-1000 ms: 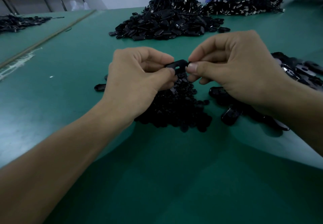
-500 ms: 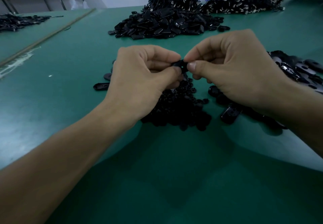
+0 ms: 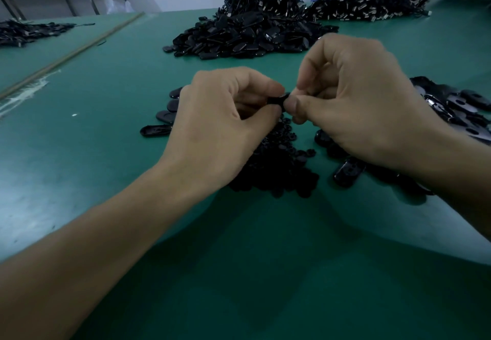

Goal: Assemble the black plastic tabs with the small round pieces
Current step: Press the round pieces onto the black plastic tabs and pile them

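Your left hand (image 3: 220, 127) and right hand (image 3: 358, 111) meet above the green worktop (image 3: 106, 153), both sets of fingers (image 3: 255, 80) curled and pinching one black tab (image 3: 276, 99) between them — only its middle shows. Directly beneath, the small round pieces (image 3: 279, 164) lie heaped; loose tabs (image 3: 156, 130) lie at 9 o'clock of them, a big heap (image 3: 247, 34) at 12.

The black tab (image 3: 277, 99) is nearly covered by the fingertips of the left hand (image 3: 220, 127) and right hand (image 3: 358, 111); whether anything is fitted in it cannot be told. The pile of small round pieces (image 3: 281, 169) is partly hidden behind both hands. The tab heap (image 3: 457, 106) is cut off at the picture's right edge.
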